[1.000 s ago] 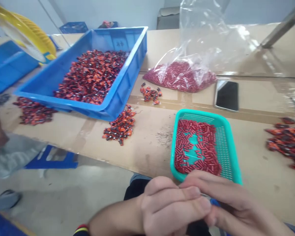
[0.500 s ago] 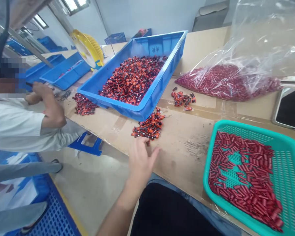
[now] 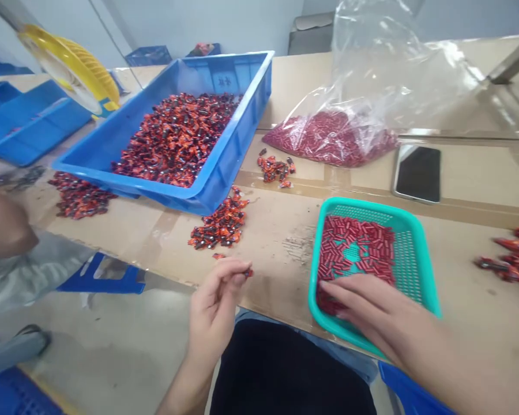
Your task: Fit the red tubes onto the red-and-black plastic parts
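Note:
My left hand (image 3: 211,314) is closed in a pinch at the table's front edge, holding a small dark-and-red part (image 3: 248,272) between thumb and fingertips. Just beyond it lies a loose pile of orange-and-black parts (image 3: 220,225), with one stray piece nearer the hand. My right hand (image 3: 387,311) reaches over the front of a green plastic basket (image 3: 428,282). Its fingers are stretched and apart, the tips at the short red tubes (image 3: 354,227) inside. Whether a tube touches the fingertips is hard to see.
A big blue crate (image 3: 229,155) full of orange-and-black parts stands behind the pile. Further back are a clear bag of red tubes (image 3: 333,138), a phone (image 3: 417,173) and a yellow fan (image 3: 69,69). More parts (image 3: 516,253) lie far right. A co-worker's arm (image 3: 4,222) is at left.
The view has swung right. My left hand, earlier open by the pile, is now pinching a small part. My right hand has come into view over the green basket.

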`<state>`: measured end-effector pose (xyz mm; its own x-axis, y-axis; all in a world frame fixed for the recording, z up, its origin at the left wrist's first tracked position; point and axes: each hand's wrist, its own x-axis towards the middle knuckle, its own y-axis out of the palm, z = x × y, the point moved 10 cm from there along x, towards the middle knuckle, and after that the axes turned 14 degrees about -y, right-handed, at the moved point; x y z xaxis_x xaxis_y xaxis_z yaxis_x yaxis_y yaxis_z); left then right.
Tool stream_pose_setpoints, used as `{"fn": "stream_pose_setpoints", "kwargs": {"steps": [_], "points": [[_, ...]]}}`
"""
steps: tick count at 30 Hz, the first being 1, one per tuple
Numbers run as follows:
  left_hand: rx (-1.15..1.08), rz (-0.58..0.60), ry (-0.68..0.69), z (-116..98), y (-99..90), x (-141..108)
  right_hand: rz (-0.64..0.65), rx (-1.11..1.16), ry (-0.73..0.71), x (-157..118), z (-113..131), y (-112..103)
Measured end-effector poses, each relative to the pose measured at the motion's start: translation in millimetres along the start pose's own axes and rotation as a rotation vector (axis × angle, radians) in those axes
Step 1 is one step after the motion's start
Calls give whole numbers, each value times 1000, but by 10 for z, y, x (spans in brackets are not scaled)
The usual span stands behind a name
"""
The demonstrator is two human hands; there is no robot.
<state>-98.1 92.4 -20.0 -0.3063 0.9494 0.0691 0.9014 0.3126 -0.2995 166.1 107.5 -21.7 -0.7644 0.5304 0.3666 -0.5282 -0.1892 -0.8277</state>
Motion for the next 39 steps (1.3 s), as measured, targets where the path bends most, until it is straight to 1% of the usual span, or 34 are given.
{"fn": "stream_pose_setpoints", "kwargs": {"steps": [2, 4, 7, 9, 14, 17, 19, 21, 24, 25, 27, 30, 34, 37, 39], "points": [[-105, 93, -34, -64, 153, -26, 102, 21, -38, 189, 74, 204], [-239, 196, -104, -66, 304, -22, 171, 24, -33, 311, 61, 297], [-429, 327, -230, -38, 498, -18, 214, 10, 9, 374, -8, 278], [-457, 351, -237, -82, 561, -20, 228, 0, 30, 370, -29, 247], [-377, 304, -39, -376, 576, -52, 201, -25, 71, 333, -66, 210], [-352, 303, 30, -476, 593, -94, 130, -17, 107, 309, -98, 126], [-330, 300, 75, -520, 596, -122, 60, 8, 126, 299, -72, 6], [-297, 304, 125, -564, 608, -153, -27, 129, 166, 286, -10, -126], [-234, 320, 209, -654, 643, -205, -192, 344, 206, 291, 163, -311], [-214, 317, 238, -693, 648, -221, -243, 366, 197, 305, 236, -367], [-163, 301, 293, -775, 652, -250, -318, 311, 148, 352, 392, -468], [-29, 263, 383, -890, 658, -295, -342, 189, 102, 422, 534, -512], [228, 248, 536, -984, 735, -390, -317, 86, 86, 459, 590, -510], [300, 217, 631, -1045, 729, -459, -336, 112, 102, 427, 565, -516], [308, 200, 644, -1078, 697, -481, -349, 200, 165, 378, 476, -478]]}}
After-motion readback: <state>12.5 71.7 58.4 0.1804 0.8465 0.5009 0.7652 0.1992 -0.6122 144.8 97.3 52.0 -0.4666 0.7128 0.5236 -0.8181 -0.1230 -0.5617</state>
